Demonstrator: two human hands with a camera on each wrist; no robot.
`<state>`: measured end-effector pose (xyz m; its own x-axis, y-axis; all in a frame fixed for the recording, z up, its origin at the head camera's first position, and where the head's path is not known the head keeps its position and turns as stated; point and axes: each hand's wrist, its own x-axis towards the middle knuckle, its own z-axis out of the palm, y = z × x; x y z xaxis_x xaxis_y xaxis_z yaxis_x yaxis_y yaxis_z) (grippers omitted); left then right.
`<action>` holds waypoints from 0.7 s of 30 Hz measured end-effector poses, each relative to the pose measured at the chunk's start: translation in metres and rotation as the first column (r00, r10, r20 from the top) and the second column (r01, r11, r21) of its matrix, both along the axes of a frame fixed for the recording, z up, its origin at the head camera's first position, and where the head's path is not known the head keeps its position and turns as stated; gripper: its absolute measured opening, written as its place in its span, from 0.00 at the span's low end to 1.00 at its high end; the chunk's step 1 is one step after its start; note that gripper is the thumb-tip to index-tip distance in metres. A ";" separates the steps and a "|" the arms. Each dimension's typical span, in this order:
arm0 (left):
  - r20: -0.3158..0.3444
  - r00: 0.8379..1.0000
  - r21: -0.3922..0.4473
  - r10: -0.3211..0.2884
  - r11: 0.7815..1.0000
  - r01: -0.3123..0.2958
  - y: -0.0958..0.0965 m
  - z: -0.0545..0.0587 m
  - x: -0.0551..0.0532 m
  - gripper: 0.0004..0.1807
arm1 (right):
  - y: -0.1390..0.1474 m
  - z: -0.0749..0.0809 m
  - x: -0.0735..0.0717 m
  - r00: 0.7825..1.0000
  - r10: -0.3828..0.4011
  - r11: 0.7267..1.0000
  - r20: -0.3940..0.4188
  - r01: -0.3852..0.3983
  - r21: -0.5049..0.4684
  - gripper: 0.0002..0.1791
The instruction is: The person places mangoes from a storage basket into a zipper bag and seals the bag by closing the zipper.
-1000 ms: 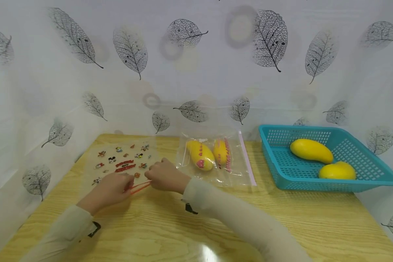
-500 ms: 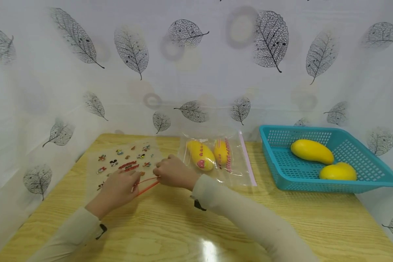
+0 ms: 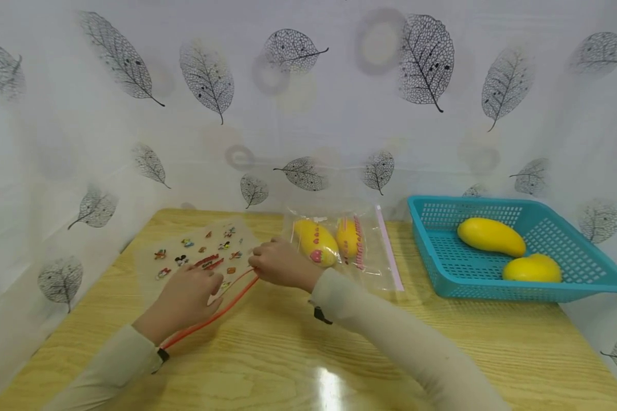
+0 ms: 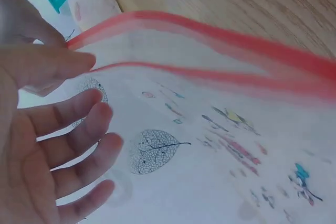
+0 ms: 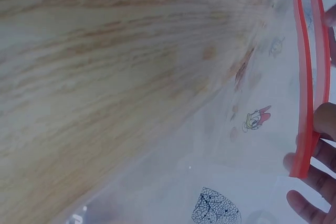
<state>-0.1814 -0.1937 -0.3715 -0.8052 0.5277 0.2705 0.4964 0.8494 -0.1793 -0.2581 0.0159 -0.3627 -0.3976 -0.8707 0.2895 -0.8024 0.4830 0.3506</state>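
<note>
A clear zip bag (image 3: pixel 185 251) with cartoon prints and a red zip edge (image 3: pixel 231 304) lies at the left of the table. My right hand (image 3: pixel 283 264) pinches one end of that edge; in the right wrist view the thumb and fingers (image 5: pixel 323 119) grip the strip (image 5: pixel 304 103). My left hand (image 3: pixel 182 299) is at the bag's mouth, its fingers spread and slightly bent in the left wrist view, holding nothing. The two red strips (image 4: pixel 220 32) stand apart there, so the mouth gapes. Behind my right hand lies another clear zip bag (image 3: pixel 372 251) containing two yellow mangoes (image 3: pixel 313 240).
A turquoise basket (image 3: pixel 519 290) stands at the right with two mangoes (image 3: pixel 491 236) in it. The wooden table (image 3: pixel 391 337) ends at a white curtain (image 3: pixel 319 125) with leaf prints, which hangs behind and along the sides.
The right hand has moved right and a little away from me, drawing the red edge with it. The left hand has loosened its fingers from the edge, and more of the strip shows.
</note>
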 end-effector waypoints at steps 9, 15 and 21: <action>0.117 0.993 -0.059 -0.019 0.998 0.026 0.001 -0.003 0.000 0.13 | 0.012 -0.002 -0.013 0.994 0.039 0.994 -0.104 -0.049 -0.095 0.05; -0.017 0.995 0.019 -0.103 0.994 0.103 0.006 -0.006 -0.001 0.08 | 0.023 -0.004 -0.020 0.990 0.079 0.984 -0.117 -0.097 -0.151 0.03; -0.174 0.973 0.076 -0.153 0.983 0.168 0.011 -0.006 -0.003 0.12 | 0.031 -0.008 -0.027 0.993 0.080 0.980 -0.085 -0.094 -0.176 0.02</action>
<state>-0.1841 -0.1828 -0.3776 -0.6515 0.6137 0.4461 0.5970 0.7775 -0.1976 -0.2847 0.0470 -0.3707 -0.2929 -0.8323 0.4706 -0.8181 0.4729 0.3273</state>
